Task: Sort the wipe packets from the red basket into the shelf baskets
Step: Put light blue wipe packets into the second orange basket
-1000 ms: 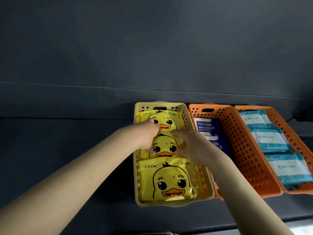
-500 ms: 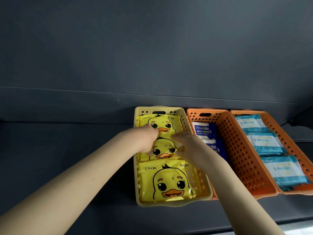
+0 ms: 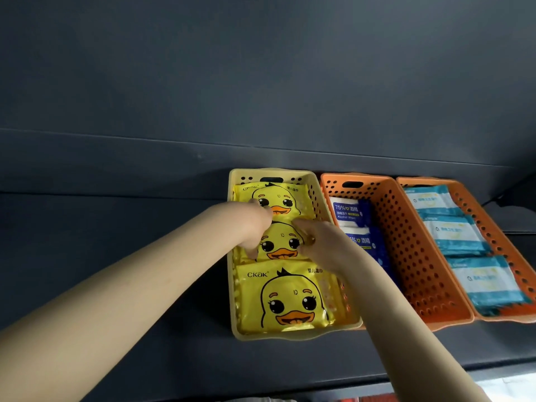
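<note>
Wipe packets printed with a cartoon duck fill the yellow basket (image 3: 290, 333) on the dark shelf (image 3: 116, 227). There are three of them in a row from front to back, overlapping a little. Each is a glossy bright yellow pouch showing a duck face with big black eyes and an orange bill, and "CKaK" sits at the top left corner where it can be seen.

The middle duck packet (image 3: 280, 242) lies between the far duck packet (image 3: 272, 200) and the near duck packet (image 3: 287, 297), and its front edge is tucked under the near one. Both hands are on it. The left hand (image 3: 255, 224) comes in over the basket's left wall and covers the packet's upper left corner, with the fingers curled and the thumb pointing down along the left edge. The right hand (image 3: 319, 242) reaches across from the right, its fingers over the packet's top right corner and its thumb at the right edge. Each hand appears to pinch its side of the packet, though the fingertips are partly hidden, so the grip is not fully clear.

Touching the yellow basket on its right is an orange perforated basket (image 3: 412, 256). Two blue alcohol wipe packets (image 3: 348, 211) marked "75%" lie against its left wall, and the right forearm crosses its near left corner. Next to it a second orange basket (image 3: 499, 245) holds three teal-and-white packets (image 3: 455, 233) laid in a line.
</note>
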`<state>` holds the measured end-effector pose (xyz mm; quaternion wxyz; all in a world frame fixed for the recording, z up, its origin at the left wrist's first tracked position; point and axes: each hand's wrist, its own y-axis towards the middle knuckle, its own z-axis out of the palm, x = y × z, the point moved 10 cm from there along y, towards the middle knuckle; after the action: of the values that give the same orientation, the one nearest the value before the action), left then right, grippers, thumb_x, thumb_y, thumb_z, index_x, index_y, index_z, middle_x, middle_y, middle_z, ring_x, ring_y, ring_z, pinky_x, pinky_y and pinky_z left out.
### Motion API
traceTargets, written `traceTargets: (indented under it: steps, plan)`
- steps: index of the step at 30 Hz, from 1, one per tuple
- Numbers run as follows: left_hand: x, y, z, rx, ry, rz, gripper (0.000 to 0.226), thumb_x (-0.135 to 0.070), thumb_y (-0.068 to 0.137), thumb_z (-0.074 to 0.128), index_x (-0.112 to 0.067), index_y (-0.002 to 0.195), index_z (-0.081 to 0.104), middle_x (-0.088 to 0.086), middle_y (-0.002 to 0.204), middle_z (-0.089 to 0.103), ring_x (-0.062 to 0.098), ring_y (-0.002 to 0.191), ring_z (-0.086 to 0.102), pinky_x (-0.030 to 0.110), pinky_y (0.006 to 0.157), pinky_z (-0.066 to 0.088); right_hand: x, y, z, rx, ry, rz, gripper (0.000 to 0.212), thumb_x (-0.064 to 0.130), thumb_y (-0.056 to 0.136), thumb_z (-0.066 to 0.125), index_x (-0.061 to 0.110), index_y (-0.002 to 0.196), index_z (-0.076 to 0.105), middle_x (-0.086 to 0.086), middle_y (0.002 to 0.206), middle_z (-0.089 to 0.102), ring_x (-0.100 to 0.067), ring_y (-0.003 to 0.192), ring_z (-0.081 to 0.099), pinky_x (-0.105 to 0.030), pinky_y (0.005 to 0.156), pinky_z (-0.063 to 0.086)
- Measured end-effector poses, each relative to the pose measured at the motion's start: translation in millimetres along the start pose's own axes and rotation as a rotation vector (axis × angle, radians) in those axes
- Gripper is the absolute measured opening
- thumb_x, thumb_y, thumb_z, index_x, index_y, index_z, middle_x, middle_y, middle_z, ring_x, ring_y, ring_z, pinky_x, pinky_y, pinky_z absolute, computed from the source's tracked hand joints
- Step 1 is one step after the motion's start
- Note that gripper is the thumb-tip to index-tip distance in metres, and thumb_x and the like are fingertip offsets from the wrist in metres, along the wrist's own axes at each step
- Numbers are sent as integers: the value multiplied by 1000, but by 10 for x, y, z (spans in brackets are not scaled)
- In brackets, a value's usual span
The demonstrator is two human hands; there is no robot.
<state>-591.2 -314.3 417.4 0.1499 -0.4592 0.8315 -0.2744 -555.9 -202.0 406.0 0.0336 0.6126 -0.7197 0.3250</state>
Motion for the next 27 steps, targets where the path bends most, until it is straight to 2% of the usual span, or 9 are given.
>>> traceTargets:
  steps: [3,6,9,11,13,15,18,23,27]
  plan:
    - [-19,-20,-23,7,2,-6,95,-13,89,66,-9,153,-4,18,160,6,31,118,53,30,86,51,26,2,-21,-4,-5,0,59,16,94,60,27,148,37,-5,145,43,-24,124,48,-20,77,44]
    - [-17,-51,-35,-22,-51,26,90,-20,86,72,-11,153,12,15,150,30,29,117,53,31,90,51,57,-36,-54,-3,7,-30,59,17,93,62,28,146,39,-3,143,48,-22,119,53,-16,69,45]
    - [12,-161,-52,-155,-168,75,63,-16,87,68,-15,143,37,7,128,46,21,102,58,31,83,55,128,-199,-170,-64,13,-106,56,19,90,66,28,142,47,1,150,42,-22,130,48,-25,90,48]
    - [17,-314,-34,-232,-290,96,59,-18,88,67,-20,141,41,0,131,46,18,107,55,33,88,53,174,-372,-233,-96,2,-165,54,20,88,69,29,139,51,5,156,32,-22,140,37,-29,101,43]
    - [-30,-506,6,-255,-402,116,56,-25,87,69,-24,137,44,-6,132,45,15,111,52,31,93,49,165,-527,-223,-83,1,-196,54,21,85,73,29,135,55,6,154,38,-18,137,41,-30,106,40]
    - [-119,-652,79,-246,-436,132,52,-28,86,71,-26,132,47,-8,128,46,12,109,51,31,93,48,100,-639,-171,-50,14,-191,55,22,80,78,29,131,58,7,142,51,-13,124,53,-28,101,47]
    - [-202,-726,246,-183,-411,116,57,-30,83,73,-25,134,47,-10,126,44,12,107,52,30,91,49,23,-735,-49,21,-6,-140,60,25,77,80,34,131,56,9,129,56,-9,111,58,-26,91,54]
    - [-268,-713,345,-117,-312,108,68,-31,78,78,-21,137,45,-6,127,40,16,106,52,34,88,51,110,-774,-10,42,-135,-206,68,26,79,79,30,139,49,9,135,51,-12,121,54,-29,101,48]
    - [-360,-654,403,-65,-197,143,68,-35,77,78,-19,136,47,-4,126,44,18,108,53,33,90,50,116,-783,-10,116,-213,-208,68,31,81,76,31,142,47,5,140,52,-15,126,51,-28,102,42]
